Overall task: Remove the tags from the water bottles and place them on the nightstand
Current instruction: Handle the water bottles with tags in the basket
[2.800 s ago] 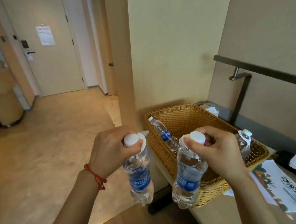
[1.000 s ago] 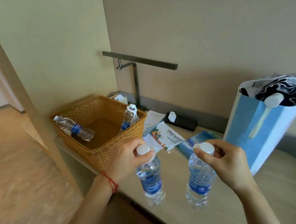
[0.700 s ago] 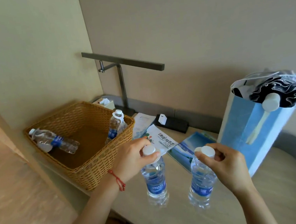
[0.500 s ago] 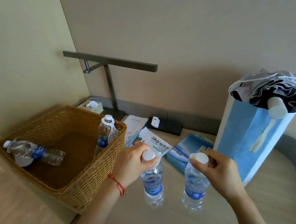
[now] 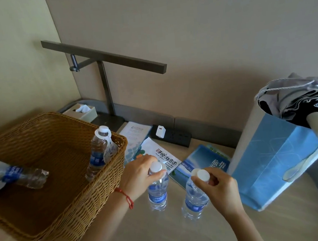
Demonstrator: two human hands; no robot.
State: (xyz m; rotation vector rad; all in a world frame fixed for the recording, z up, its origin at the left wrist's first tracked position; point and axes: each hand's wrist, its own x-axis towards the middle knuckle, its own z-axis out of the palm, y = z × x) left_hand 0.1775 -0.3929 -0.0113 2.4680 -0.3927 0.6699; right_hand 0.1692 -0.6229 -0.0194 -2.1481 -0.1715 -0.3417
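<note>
Two small water bottles stand upright near the front edge of the nightstand [image 5: 166, 235], just right of a wicker basket [image 5: 70, 214]. The left hand [image 5: 140, 173] grips the left bottle [image 5: 157, 189] at its cap; the right hand [image 5: 218, 186] pinches the right bottle [image 5: 194, 197] at its neck. Best to steady each base before letting go, then slip the tags off upward.

Both forearms reach forward, bare. The left hand [image 5: 140, 176] curls its fingers round a bottle neck, a red string on its wrist. The right hand [image 5: 219, 188] pinches another bottle's top
</note>
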